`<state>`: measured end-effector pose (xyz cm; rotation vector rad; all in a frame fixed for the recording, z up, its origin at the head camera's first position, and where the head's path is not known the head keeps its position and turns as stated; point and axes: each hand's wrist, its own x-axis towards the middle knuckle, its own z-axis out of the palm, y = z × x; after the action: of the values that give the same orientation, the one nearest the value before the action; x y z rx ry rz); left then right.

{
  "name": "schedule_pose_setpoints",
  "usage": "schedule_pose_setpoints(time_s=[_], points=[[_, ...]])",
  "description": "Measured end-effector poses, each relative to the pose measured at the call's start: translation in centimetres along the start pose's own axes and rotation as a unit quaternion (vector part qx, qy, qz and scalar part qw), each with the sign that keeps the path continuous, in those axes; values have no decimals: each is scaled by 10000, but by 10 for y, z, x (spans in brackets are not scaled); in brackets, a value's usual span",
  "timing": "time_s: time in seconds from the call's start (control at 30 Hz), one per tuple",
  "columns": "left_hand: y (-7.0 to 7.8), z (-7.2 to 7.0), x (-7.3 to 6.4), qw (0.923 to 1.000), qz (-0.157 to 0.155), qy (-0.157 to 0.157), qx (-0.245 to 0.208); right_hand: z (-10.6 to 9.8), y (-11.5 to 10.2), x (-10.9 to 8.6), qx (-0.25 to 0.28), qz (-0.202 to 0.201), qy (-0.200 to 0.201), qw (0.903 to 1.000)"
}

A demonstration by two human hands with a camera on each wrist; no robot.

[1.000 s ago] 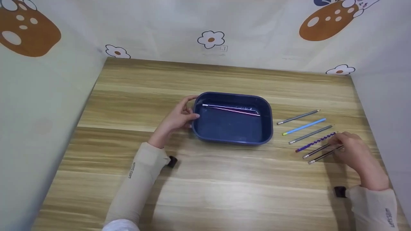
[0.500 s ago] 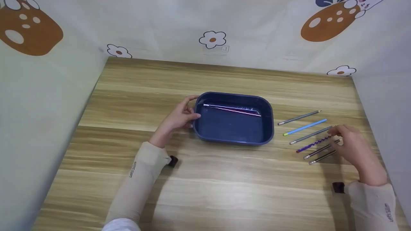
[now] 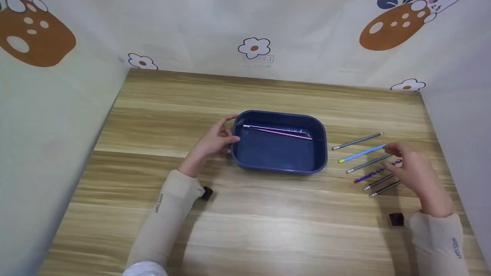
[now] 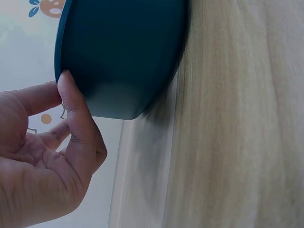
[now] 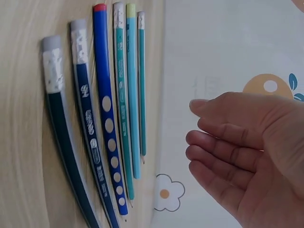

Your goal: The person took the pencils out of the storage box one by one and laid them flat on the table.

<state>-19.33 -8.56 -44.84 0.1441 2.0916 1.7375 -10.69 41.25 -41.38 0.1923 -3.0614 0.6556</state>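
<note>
A dark blue plastic box [image 3: 274, 168] stands on the wooden table. My left hand [image 3: 215, 138] pinches its left wall, thumb at the rim and fingers outside; the left wrist view shows this grip on the box [image 4: 123, 52]. One thin pencil [image 3: 278, 132] lies inside along the far wall. To the right several pencils lie in a slanted row: grey-green ones, a light blue one [image 3: 360, 154], a purple-blue one with dots [image 3: 370, 176] and two dark ones. Over their far ends hovers my right hand [image 3: 414, 168], fingers loosely bent, holding nothing. It hides some pencil tips.
Pale printed sheets wall the table [image 3: 268, 214] at the back and both sides. The right side sheet [image 3: 456, 126] stands close beside my right hand. A strap with a small black block [image 3: 397, 219] sits at each wrist.
My right hand has moved up and left, from the near dark pencils toward the light blue one. My left hand and the box stay in place.
</note>
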Motion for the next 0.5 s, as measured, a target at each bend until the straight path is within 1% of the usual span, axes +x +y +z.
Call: schedule_pose_setpoints(time_s=[0.17, 0.37, 0.5], points=[[-1, 0, 0, 10000, -31, 8, -53, 3, -9, 5, 98, -4, 40, 9999], [0, 0, 0, 10000, -77, 56, 5, 6, -22, 10, 249, -177, 268, 9992], [0, 0, 0, 9999, -131, 70, 2, 8, -31, 14, 363, -253, 304, 9986]])
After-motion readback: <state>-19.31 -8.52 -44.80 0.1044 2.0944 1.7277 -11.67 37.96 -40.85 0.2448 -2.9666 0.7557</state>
